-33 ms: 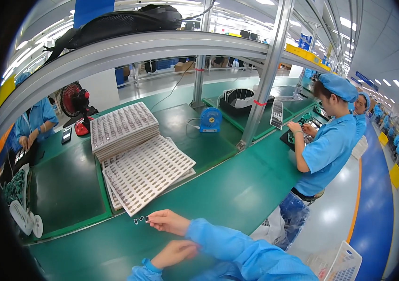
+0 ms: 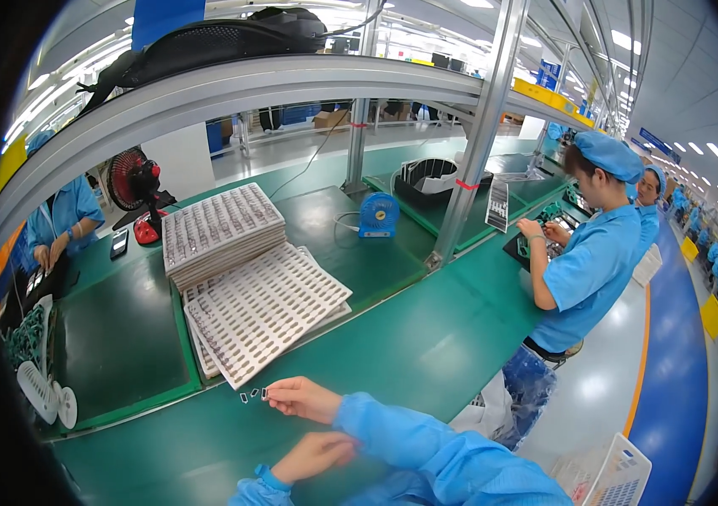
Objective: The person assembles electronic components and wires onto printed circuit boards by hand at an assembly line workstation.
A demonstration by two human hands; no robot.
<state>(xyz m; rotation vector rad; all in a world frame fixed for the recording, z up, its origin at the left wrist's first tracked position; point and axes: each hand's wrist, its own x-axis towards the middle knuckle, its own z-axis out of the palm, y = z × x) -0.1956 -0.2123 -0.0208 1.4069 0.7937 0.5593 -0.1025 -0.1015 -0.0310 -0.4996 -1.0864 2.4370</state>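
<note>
Between the thumb and fingertips of my right hand [image 2: 304, 399] is a small black rectangular part with a pale border [image 2: 264, 394]. It is at the green bench surface, by the near corner of a white tray. Two similar small parts [image 2: 244, 397] lie just left of it. My left hand [image 2: 317, 456] is below the right wrist, close to the right sleeve; its fingers are blurred and partly hidden. The white tray [image 2: 274, 308] has rows of small slots with small pieces in them. Behind it rises a stack of similar filled trays [image 2: 224, 228].
A blue fan [image 2: 378, 216] stands beyond the trays, and a red-and-black fan [image 2: 133, 181] at the left. A metal post [image 2: 478, 126] and shelf beam [image 2: 291, 80] cross ahead. A co-worker [image 2: 599, 253] handles parts at the right. A white basket [image 2: 620, 472] is at lower right.
</note>
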